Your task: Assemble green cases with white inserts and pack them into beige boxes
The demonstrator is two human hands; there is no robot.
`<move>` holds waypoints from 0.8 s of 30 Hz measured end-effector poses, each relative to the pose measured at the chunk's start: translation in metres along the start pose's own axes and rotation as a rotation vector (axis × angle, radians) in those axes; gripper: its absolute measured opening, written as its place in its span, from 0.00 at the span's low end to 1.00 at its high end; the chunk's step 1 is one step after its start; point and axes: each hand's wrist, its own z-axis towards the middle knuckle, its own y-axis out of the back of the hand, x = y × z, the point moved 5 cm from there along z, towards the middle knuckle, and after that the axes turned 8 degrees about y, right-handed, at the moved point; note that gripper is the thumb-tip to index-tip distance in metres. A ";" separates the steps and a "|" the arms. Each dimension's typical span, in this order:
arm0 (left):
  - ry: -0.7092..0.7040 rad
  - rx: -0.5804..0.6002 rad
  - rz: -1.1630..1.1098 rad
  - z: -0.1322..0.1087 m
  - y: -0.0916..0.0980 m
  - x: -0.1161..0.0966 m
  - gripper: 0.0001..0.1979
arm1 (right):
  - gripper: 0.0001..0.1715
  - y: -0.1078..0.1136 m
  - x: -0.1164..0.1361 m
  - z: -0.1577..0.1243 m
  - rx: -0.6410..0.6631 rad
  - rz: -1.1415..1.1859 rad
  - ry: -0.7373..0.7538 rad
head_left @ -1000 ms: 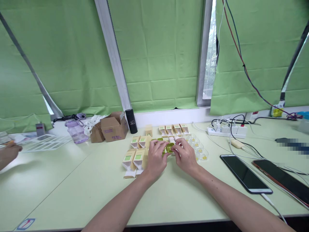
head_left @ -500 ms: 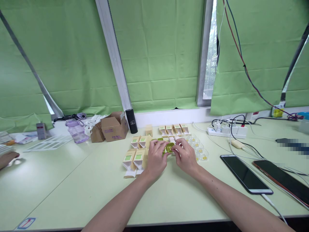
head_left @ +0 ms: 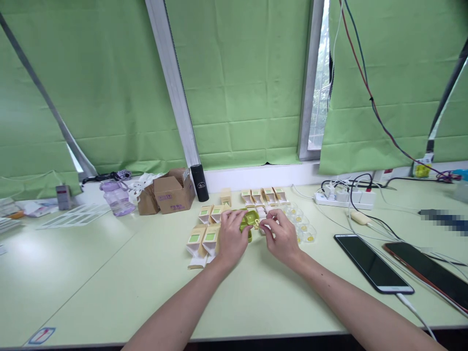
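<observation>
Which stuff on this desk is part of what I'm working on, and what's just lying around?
In use: green case in left hand, right hand at it; small paper boxes; clear trays.
Lying about: phone, power strip, purple bottle, cardboard box, black flask.

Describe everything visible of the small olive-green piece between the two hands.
The small olive-green piece looks like glossy moulded plastic, rounded, with a lighter part tilted over a darker one; finer detail is too small to tell. The left hand grips its left side; the right hand pinches near its right edge, contact unclear. It is held low over the pale green table, among small tan cardboard boxes.
</observation>
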 end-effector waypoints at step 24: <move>0.272 -0.150 -0.180 0.007 0.007 0.019 0.21 | 0.09 -0.079 -0.029 0.000 0.605 -0.307 -0.104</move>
